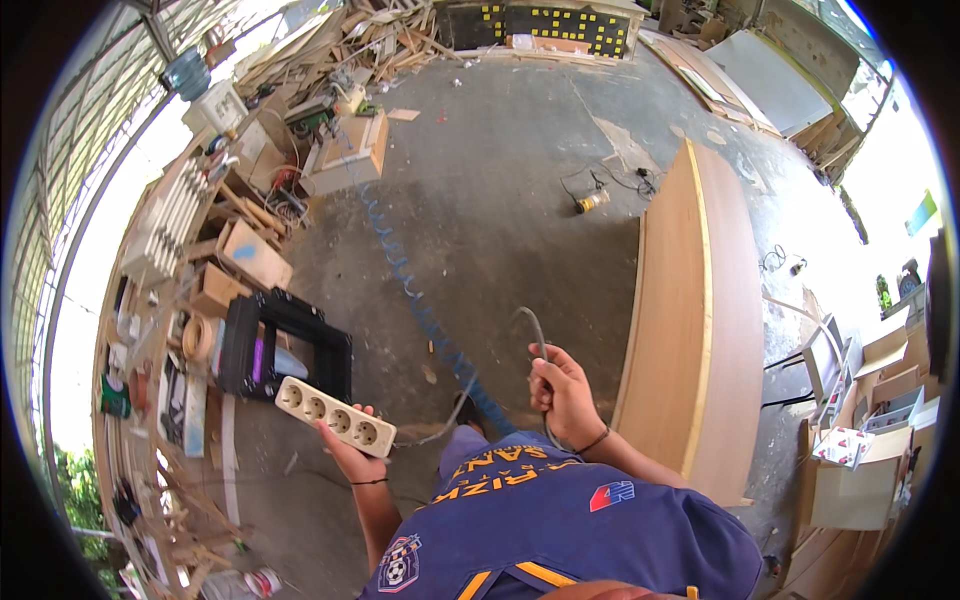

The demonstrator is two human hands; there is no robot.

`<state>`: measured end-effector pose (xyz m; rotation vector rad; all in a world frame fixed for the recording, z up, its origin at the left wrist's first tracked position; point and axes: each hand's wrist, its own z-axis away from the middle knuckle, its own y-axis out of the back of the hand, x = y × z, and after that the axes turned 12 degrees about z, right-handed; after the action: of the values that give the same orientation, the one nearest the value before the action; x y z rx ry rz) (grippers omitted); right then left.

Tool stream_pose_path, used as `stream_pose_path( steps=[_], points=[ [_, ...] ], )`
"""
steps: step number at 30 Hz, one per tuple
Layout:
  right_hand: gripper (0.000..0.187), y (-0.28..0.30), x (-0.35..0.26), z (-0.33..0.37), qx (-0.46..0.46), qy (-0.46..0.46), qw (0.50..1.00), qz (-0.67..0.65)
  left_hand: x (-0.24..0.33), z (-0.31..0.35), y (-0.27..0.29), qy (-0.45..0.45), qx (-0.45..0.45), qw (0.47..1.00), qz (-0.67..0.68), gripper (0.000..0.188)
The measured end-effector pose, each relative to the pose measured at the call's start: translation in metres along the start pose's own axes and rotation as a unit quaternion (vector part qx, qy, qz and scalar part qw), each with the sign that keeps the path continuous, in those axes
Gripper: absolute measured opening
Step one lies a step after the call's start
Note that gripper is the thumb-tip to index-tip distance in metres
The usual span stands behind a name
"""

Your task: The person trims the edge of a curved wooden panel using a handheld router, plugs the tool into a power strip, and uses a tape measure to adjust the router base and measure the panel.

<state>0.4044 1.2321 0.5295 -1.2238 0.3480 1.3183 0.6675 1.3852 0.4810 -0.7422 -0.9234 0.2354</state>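
Note:
A white power strip (335, 417) with several round sockets lies tilted in my left hand (350, 452), its thumb and fingers closed around the near edge. From the strip's right end a grey cable (437, 436) runs off past my body. My right hand (565, 393) is closed on a piece of grey cable (531, 322), whose upper part curls over above the fist. Below that fist the cable drops toward my shirt and is partly hidden there. A black open crate (300, 345) stands just beyond the strip.
A long wooden panel piece (690, 320) stands at the right. A coiled blue hose (400, 270) crosses the floor from my feet to a wooden box (347, 155). Farther off lies a yellow power tool (592, 202) with its cord. Cluttered shelving (215, 285) lines the left; scrap wood (330, 45) is heaped behind.

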Motion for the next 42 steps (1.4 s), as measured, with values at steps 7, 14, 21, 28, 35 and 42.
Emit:
stream_pose_path(
  steps=[7, 14, 21, 28, 35, 42],
  points=[
    [0.019, -0.046, -0.056, -0.094, 0.075, 0.085, 0.994, -0.003, 0.004, -0.161, -0.117, 0.059, -0.154, 0.985, -0.039, 0.062],
    [0.017, -0.047, -0.086, -0.21, 0.095, 0.115, 0.988, -0.028, -0.078, -0.245, -0.246, 0.134, -0.224, 0.964, -0.052, 0.066],
    [0.018, -0.022, -0.157, -0.377, 0.111, 0.11, 0.988, -0.016, -0.169, -0.34, -0.387, 0.171, -0.254, 0.949, -0.078, 0.068],
    [0.017, 0.003, -0.248, -0.482, 0.101, 0.144, 0.982, 0.073, -0.211, -0.426, -0.51, 0.098, -0.251, 0.955, -0.122, 0.067],
    [0.024, 0.052, -0.28, -0.583, 0.188, 0.051, 0.963, 0.187, -0.292, -0.527, -0.601, 0.137, -0.22, 0.951, -0.17, 0.066],
    [0.032, 0.053, -0.35, -0.751, 0.176, 0.086, 0.939, 0.284, -0.385, -0.676, -0.737, 0.15, -0.306, 0.918, -0.201, 0.067]
  ],
)
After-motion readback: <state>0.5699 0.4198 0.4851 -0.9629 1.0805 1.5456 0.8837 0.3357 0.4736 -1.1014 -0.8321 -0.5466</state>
